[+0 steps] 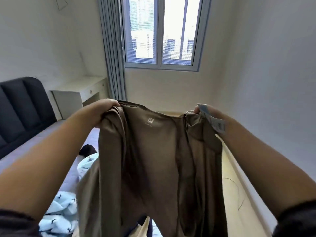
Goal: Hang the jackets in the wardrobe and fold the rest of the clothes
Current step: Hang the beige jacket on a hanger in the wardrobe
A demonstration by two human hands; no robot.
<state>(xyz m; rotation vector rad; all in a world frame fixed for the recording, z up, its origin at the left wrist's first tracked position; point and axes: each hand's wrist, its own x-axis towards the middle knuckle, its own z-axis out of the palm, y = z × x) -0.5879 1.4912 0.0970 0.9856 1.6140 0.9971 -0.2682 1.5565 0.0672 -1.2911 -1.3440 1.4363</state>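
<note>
Our left hand (106,111) and right hand (214,111) grip a soft brown top (153,151) by its shoulders. It hangs creased above the grey bed (22,151).

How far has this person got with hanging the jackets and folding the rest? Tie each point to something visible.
Done: nothing shows; no folded pile or wardrobe is in view. In hand: the left hand and right hand hold a brown top up by its shoulders. Left: a pale blue garment and a dark garment lie crumpled on the bed.
</note>
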